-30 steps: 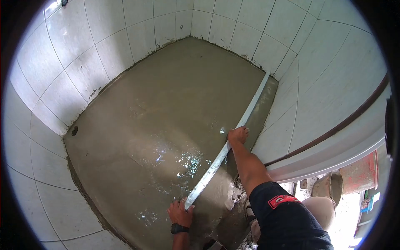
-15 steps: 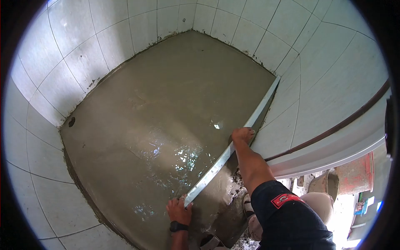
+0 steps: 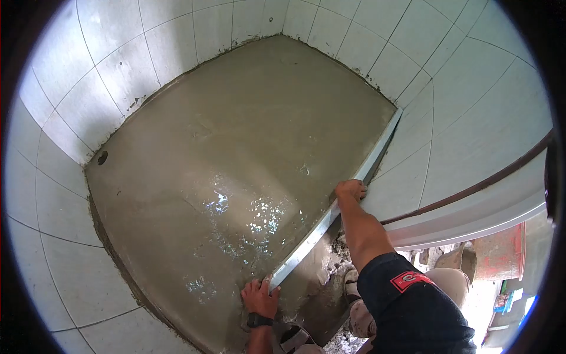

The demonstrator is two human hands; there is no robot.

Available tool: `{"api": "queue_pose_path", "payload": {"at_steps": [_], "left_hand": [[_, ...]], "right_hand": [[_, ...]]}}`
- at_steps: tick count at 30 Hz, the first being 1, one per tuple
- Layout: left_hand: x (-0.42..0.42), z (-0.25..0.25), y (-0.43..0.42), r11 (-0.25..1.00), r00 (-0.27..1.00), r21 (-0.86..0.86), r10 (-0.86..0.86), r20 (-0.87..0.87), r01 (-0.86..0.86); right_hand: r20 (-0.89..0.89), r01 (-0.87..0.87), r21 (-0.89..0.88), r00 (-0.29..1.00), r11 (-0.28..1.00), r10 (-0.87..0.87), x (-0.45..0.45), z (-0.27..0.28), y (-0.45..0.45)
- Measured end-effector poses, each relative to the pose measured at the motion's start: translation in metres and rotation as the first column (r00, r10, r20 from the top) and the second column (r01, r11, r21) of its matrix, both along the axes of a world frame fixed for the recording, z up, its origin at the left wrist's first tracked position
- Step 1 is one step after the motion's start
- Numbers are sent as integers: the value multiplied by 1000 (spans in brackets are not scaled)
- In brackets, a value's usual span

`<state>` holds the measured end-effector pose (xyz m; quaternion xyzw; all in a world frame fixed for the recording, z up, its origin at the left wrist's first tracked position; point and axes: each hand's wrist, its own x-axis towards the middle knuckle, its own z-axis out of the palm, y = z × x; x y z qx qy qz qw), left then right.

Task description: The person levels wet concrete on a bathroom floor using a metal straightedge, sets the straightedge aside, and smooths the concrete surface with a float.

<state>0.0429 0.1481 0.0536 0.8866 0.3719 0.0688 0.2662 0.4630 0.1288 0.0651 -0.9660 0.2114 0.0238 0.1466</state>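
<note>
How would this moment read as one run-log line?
left hand: holds near end of bar | right hand: grips bar farther along | bar: along edge of mortar, far end by tiled wall

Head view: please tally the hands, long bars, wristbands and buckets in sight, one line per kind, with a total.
Hands: 2 (left hand, right hand)
Long bar: 1
Black wristband: 1
Buckets: 2 (brown bucket, reddish bucket)
Total: 6
</note>
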Motion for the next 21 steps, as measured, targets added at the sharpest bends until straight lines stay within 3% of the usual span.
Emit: {"api": "queue_pose_path", "payload": {"at_steps": [10,12,15,21], "left_hand": [[-17,-7,13,992,992,-18,125,30,-125],[-24,-8,15,990,989,-22,141,54,-140],[-29,-8,16,986,983,-44,166,74,-163],[-24,0,18,991,989,-32,131,65,-129]], "right_hand": [[116,-185,57,977,981,178,-6,-21,23],[99,-225,182,973,957,209,-17,-10,37],[111,-232,236,971,944,211,-28,4,50],[108,-207,115,975,972,195,-17,-6,32]]}}
